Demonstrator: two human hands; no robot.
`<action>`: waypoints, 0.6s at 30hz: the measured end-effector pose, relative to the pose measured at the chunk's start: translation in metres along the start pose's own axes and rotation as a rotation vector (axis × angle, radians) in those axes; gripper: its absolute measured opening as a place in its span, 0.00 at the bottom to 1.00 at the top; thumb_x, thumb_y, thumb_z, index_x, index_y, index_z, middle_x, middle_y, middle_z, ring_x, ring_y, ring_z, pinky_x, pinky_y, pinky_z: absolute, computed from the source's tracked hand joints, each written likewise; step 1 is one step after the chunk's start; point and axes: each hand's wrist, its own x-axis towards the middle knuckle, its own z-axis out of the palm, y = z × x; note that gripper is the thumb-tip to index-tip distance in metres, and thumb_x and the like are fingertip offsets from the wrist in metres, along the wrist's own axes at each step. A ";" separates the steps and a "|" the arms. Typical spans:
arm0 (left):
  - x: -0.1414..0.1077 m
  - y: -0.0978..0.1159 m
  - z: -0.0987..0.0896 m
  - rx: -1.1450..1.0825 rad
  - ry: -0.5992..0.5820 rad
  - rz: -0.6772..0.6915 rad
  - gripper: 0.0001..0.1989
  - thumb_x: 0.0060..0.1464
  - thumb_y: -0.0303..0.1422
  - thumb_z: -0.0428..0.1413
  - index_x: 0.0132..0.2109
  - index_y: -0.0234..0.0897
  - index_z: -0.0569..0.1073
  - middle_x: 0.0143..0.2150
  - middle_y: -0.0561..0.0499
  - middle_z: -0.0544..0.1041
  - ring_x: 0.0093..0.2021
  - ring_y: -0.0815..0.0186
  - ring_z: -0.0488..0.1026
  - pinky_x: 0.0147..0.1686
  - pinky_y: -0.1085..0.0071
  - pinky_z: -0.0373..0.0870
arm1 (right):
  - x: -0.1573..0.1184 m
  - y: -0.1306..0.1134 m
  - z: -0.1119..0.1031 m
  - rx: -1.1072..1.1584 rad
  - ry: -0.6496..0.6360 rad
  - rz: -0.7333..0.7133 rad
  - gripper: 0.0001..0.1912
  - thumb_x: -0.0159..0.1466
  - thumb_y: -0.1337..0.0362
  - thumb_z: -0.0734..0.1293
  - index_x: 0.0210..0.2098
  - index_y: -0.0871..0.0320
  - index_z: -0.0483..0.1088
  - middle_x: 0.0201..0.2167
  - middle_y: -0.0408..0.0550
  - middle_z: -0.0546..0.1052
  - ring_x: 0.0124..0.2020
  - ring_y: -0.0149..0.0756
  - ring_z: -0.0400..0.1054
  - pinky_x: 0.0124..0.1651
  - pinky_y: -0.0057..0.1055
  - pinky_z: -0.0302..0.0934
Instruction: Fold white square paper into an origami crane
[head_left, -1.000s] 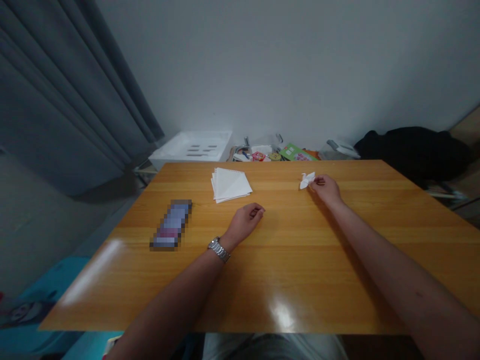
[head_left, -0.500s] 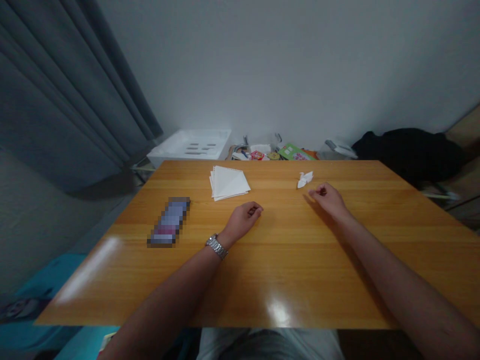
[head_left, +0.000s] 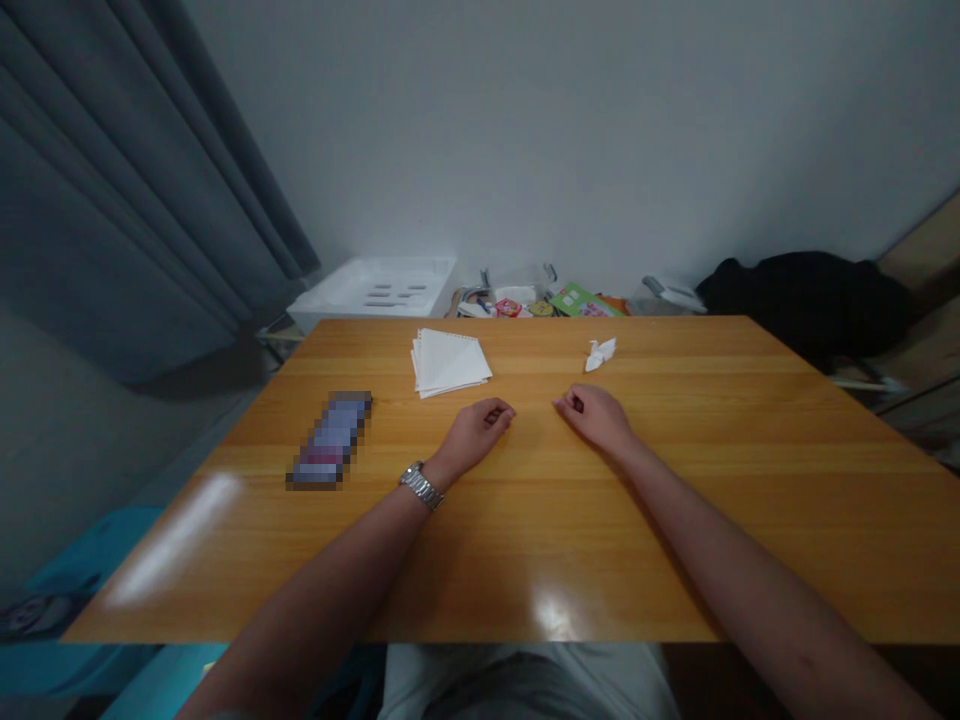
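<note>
On the wooden table (head_left: 495,520) my left hand (head_left: 477,432) rests with its fingers curled closed and nothing visible in them; a metal watch (head_left: 421,486) is on that wrist. My right hand (head_left: 591,412) is also loosely closed, a short way to the right, with nothing seen between its fingers. Just beyond it sits a small folded white paper bird (head_left: 600,354), not touched. A stack of white paper sheets (head_left: 451,362) lies behind my left hand. The two hands are apart.
A blurred-out phone (head_left: 330,440) lies on the left of the table. Behind the far edge are a white plastic tray (head_left: 382,285), a green booklet (head_left: 581,301) among small items, and a black cloth (head_left: 802,300) at the right. A grey curtain hangs at the left.
My right hand has moved left and slightly nearer, away from the paper bird and closer to my left hand. The whole view has shifted slightly.
</note>
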 end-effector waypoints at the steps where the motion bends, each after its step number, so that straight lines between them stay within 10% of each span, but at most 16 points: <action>1: 0.000 0.000 -0.001 -0.003 -0.002 -0.002 0.14 0.64 0.42 0.52 0.43 0.37 0.76 0.37 0.49 0.81 0.36 0.63 0.77 0.36 0.69 0.72 | -0.001 0.001 0.000 -0.002 0.007 -0.006 0.17 0.66 0.53 0.63 0.24 0.54 0.62 0.23 0.45 0.71 0.26 0.37 0.61 0.29 0.32 0.45; 18: 0.045 -0.037 -0.095 0.661 0.130 0.160 0.13 0.63 0.36 0.52 0.50 0.37 0.75 0.49 0.42 0.75 0.50 0.53 0.72 0.55 0.56 0.67 | -0.001 0.006 0.004 0.071 0.004 -0.004 0.17 0.66 0.53 0.63 0.25 0.54 0.63 0.24 0.45 0.72 0.28 0.37 0.63 0.30 0.31 0.47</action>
